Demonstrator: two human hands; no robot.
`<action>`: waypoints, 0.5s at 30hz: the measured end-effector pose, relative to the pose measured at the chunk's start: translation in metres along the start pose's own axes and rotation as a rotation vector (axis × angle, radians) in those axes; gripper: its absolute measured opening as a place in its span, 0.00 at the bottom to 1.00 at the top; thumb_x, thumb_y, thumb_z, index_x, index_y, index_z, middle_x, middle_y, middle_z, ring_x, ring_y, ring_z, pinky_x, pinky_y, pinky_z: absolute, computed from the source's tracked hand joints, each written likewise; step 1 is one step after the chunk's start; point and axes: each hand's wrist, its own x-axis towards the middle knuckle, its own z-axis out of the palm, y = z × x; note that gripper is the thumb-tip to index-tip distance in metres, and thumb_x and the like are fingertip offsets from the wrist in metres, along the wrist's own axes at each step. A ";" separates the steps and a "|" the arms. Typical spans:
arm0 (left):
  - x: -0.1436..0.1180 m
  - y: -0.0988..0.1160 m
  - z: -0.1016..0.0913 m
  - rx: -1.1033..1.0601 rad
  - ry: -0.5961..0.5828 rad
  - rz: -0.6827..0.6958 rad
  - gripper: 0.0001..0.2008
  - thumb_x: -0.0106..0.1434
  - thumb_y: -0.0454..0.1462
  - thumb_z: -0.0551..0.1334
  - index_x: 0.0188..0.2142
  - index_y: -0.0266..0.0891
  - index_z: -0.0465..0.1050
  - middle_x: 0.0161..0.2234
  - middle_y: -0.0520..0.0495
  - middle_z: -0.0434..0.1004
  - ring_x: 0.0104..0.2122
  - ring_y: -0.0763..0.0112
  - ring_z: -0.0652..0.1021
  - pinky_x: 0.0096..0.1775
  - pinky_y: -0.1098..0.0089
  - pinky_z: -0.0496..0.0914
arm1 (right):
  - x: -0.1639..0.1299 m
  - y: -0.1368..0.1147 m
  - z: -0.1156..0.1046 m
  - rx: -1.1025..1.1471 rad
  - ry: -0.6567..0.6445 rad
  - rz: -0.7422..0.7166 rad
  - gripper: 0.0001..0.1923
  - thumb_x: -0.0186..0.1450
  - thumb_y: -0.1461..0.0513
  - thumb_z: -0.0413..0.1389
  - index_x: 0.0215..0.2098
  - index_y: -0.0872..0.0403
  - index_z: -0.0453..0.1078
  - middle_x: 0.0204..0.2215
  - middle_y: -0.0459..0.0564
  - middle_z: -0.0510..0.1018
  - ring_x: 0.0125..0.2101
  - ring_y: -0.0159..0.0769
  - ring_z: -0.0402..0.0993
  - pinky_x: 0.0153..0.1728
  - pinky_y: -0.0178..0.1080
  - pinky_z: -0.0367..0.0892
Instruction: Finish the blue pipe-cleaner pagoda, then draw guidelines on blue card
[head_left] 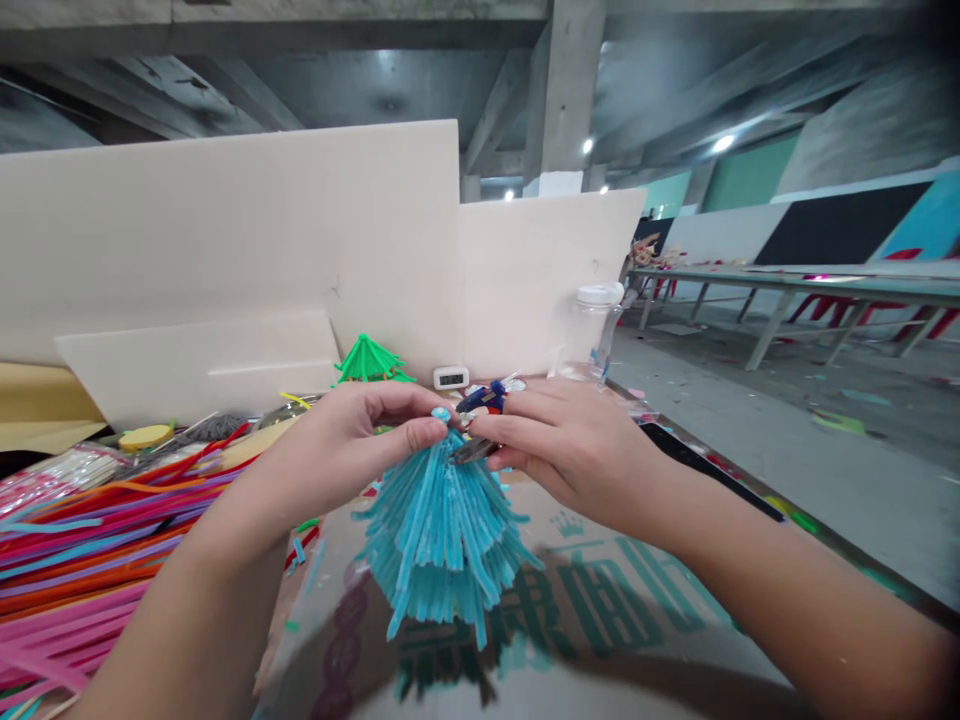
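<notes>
Left hand (360, 440) pinched the tip of blue tiered cone (446, 520), which was mid-view over printed cardboard (562, 500); right hand (581, 440) gripped pliers (474, 450), metal nose just by the tip, couldn't tell if biting; green cone (369, 360) sat behind, colored strips (97, 560) lay left

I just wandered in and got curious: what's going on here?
A person is handling a light-blue, tiered, fringed piece over a printed surface. The left hand pinches it near its round tip, while the right hand holds a metal-ended tool close to the top. Whether the tool is gripping anything is hard to tell. Colourful fuzzy strips lie to the left, and a green fringed piece stands behind.
</notes>
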 end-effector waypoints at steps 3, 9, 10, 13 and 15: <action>0.000 0.000 0.000 0.005 0.001 0.020 0.11 0.67 0.47 0.63 0.41 0.46 0.80 0.38 0.55 0.83 0.36 0.74 0.79 0.39 0.75 0.71 | 0.001 0.000 0.000 0.013 0.018 -0.016 0.16 0.75 0.58 0.47 0.46 0.57 0.76 0.31 0.51 0.79 0.32 0.40 0.74 0.32 0.41 0.59; -0.002 -0.001 -0.001 0.003 0.004 0.006 0.11 0.67 0.47 0.63 0.42 0.48 0.80 0.39 0.56 0.84 0.37 0.74 0.79 0.39 0.76 0.71 | 0.001 -0.002 -0.003 -0.006 0.028 -0.003 0.15 0.74 0.58 0.49 0.47 0.57 0.76 0.29 0.50 0.78 0.32 0.40 0.74 0.32 0.41 0.59; -0.002 -0.001 -0.002 0.001 0.002 0.001 0.11 0.67 0.47 0.63 0.42 0.48 0.80 0.39 0.56 0.84 0.37 0.74 0.79 0.39 0.76 0.71 | 0.001 -0.002 -0.003 -0.010 0.028 -0.006 0.15 0.74 0.58 0.49 0.46 0.57 0.76 0.29 0.50 0.78 0.32 0.40 0.74 0.32 0.41 0.59; -0.002 -0.001 -0.001 0.009 0.006 -0.001 0.11 0.67 0.48 0.63 0.42 0.49 0.80 0.39 0.57 0.84 0.37 0.74 0.79 0.39 0.75 0.71 | -0.001 -0.003 -0.003 -0.018 0.021 -0.015 0.16 0.74 0.58 0.49 0.46 0.57 0.76 0.30 0.50 0.78 0.33 0.40 0.74 0.32 0.41 0.59; -0.002 -0.001 -0.001 0.023 0.009 0.000 0.10 0.67 0.47 0.63 0.42 0.49 0.80 0.39 0.57 0.84 0.37 0.74 0.79 0.40 0.75 0.71 | -0.001 -0.003 -0.002 -0.022 0.019 -0.011 0.16 0.74 0.58 0.49 0.47 0.57 0.76 0.31 0.50 0.78 0.33 0.40 0.74 0.33 0.41 0.60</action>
